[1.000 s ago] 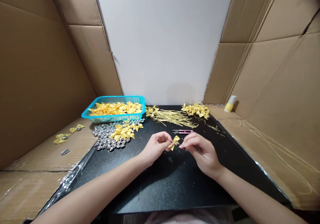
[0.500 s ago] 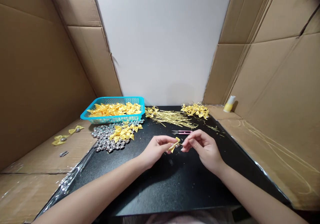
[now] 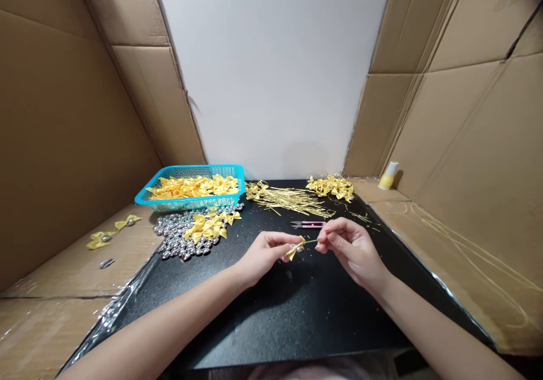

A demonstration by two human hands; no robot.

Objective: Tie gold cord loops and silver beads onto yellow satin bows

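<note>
My left hand (image 3: 265, 254) pinches a small yellow ribbon bow (image 3: 296, 247) above the black table top (image 3: 292, 306). My right hand (image 3: 350, 249) is closed in a pinch on a thin gold wire (image 3: 311, 241) that runs from the bow to its fingertips. Both hands hover near the table's middle, a short gap between them. Pink thread snips (image 3: 309, 224) lie just beyond the hands.
A blue basket (image 3: 192, 172) of yellow bows stands at the back left, with silver beads (image 3: 176, 237) and loose bows (image 3: 208, 225) in front. Gold wire pieces (image 3: 292, 198) and finished bows (image 3: 331, 185) lie at the back. A small yellow bottle (image 3: 389, 175) stands right. Cardboard walls enclose both sides.
My right hand has drawn to the right, away from the bow, and a length of gold wire now shows between the hands. The left hand has stayed almost still.
</note>
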